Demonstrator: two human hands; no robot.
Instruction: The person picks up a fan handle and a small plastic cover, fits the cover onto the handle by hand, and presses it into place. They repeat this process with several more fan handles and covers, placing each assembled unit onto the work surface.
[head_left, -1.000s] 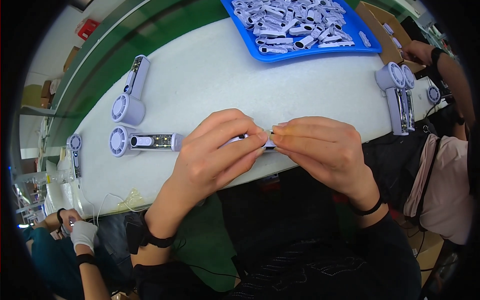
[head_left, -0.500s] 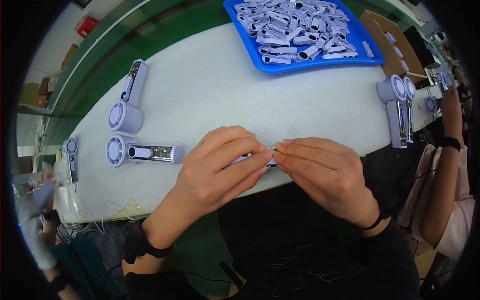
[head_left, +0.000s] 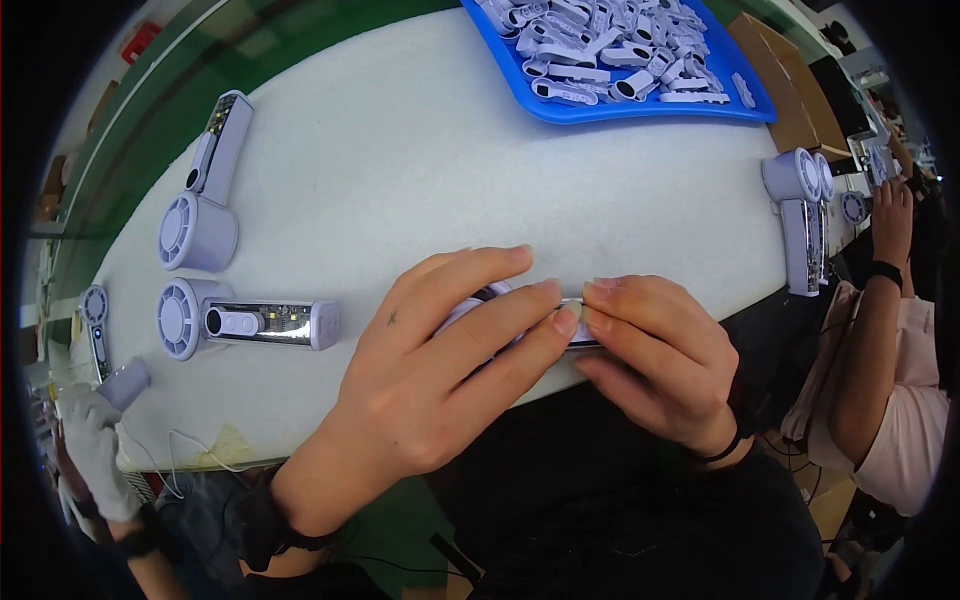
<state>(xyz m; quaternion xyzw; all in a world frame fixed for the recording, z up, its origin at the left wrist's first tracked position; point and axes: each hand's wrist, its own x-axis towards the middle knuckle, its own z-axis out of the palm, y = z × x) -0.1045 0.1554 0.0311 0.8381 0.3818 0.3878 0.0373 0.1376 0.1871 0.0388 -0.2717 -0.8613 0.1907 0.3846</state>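
Both my hands meet over the near edge of the table around a lavender handheld fan (head_left: 579, 334), which they mostly cover. My left hand (head_left: 450, 375) lies across it, its fingertips pressing at the middle of the fan's handle. From the other side, my right hand (head_left: 665, 365) pinches the handle close to the left fingertips. Left of my hands, another lavender fan (head_left: 270, 322) lies on its side, its handle open to a circuit board and an oval button plate. Beyond it a similar fan (head_left: 200, 230) points away from me.
A blue tray (head_left: 640, 112) heaped with lavender button plates stands at the back, beside a cardboard box (head_left: 790, 85). More fans (head_left: 797, 225) stand at the right edge. Co-workers sit on both sides: a white-gloved hand (head_left: 95, 430) at left, a bare hand (head_left: 890, 215) at right.
The view has shifted, so the table things at left sit farther left. My fingers have moved slightly on the fan, with the left index finger lifted. The left co-worker's gloved hand has moved.
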